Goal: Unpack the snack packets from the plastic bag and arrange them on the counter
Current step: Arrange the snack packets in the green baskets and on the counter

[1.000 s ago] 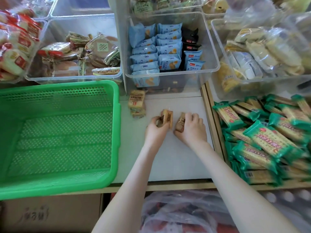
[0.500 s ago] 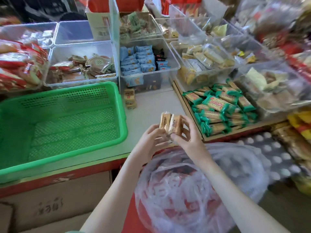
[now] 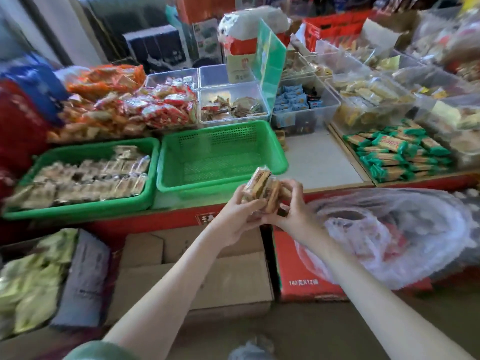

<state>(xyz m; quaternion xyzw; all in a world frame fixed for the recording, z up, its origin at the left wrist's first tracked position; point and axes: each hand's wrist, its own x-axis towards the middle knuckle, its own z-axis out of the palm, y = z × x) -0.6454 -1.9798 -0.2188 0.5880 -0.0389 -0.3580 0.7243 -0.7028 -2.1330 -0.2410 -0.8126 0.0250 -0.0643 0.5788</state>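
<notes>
Pale laminate, that's the counter (image 3: 322, 165), with a thin wood-coloured lip on the near edge and a red front under it. It's a crowded shop display. Clear bins (image 3: 233, 110) of wrapped snacks line the back, and everything is a bit motion-blurred.

A green basket (image 3: 276, 154) sits at 12 o'clock from the hands, its near rim just beyond the fingertips. A second green basket (image 3: 85, 206), full of pale packets, butts up against it at 10 o'clock. At 2 o'clock a wooden tray (image 3: 363, 175) holds green-wrapped biscuits. A strip of counter shows between that tray and the first basket, running away toward 1 o'clock. A small stack of tan packets (image 3: 281, 139) stands at its far end.

The snack packets (image 3: 262, 187) are up in the air over the counter's front edge, not touching it. They're bunched side by side, standing roughly on end, long axis tipped toward 1 o'clock. The left hand (image 3: 233, 219) has its fingers wrapped around the bunch from the 8 o'clock side. The right hand (image 3: 296, 211) curls around it from 4 o'clock.

The plastic bag (image 3: 394, 237) slumps at 4 o'clock below counter level, resting on a red carton (image 3: 298, 271), mouth open upward. Cardboard boxes (image 3: 207, 279) sit at 6 o'clock under the forearms.
</notes>
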